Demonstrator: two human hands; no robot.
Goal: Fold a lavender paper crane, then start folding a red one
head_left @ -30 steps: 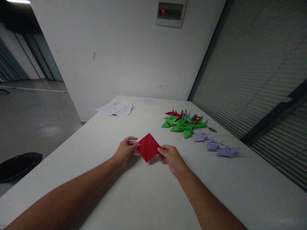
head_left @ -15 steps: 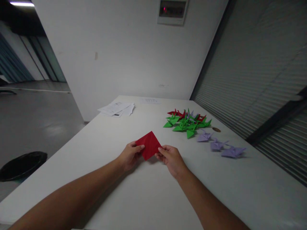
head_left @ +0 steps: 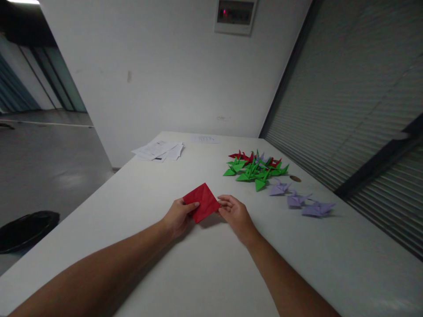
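A red square of folded origami paper (head_left: 205, 203) is held a little above the white table, turned so a corner points away from me. My left hand (head_left: 180, 215) pinches its left side, thumb on top and fingers beneath. At the right corner, my right hand (head_left: 235, 215) has its thumb and fingertips closed on the paper's edge, the other fingers curled loosely above. Faint crease lines cross the paper's face.
Green paper cranes (head_left: 254, 171) lie heaped with red and purple ones at the back right. Several purple cranes (head_left: 297, 200) trail nearer. A round brown hole (head_left: 295, 178) sits beside them. Printed sheets (head_left: 158, 151) lie back left; a black-lined bin (head_left: 28, 231) stands left.
My right thumb has slid off the paper's top face to its right corner, and those fingers have lifted. The left hand keeps its pinch. The view has shifted slightly.
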